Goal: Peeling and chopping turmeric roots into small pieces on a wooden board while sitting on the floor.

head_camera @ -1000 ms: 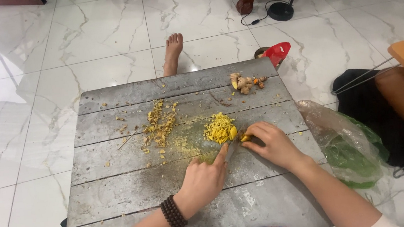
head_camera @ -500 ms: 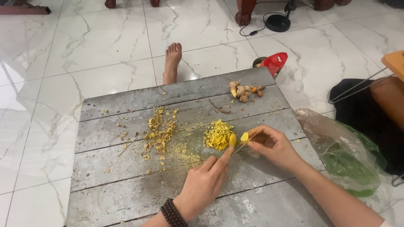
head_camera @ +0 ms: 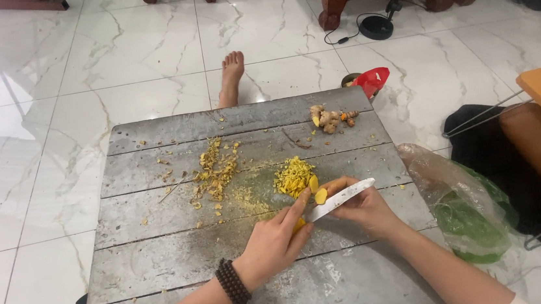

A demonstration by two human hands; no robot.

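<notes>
Two hands: right hand (head_camera: 361, 206) fingers grip flat knife (head_camera: 340, 199); left hand (head_camera: 275, 243) pinches yellow root (head_camera: 298, 224).

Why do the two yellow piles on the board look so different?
The pile by the knife is bright yellow slices, heaped tight; the other pile is duller, brownish scraps scattered loosely. The slices lie near the hands, left and right; the scraps lie farther left. Both rest on the grey wooden board.

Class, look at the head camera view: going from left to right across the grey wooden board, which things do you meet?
Peel scraps → pile of chopped yellow slices → white knife → whole roots at the far right.
</notes>
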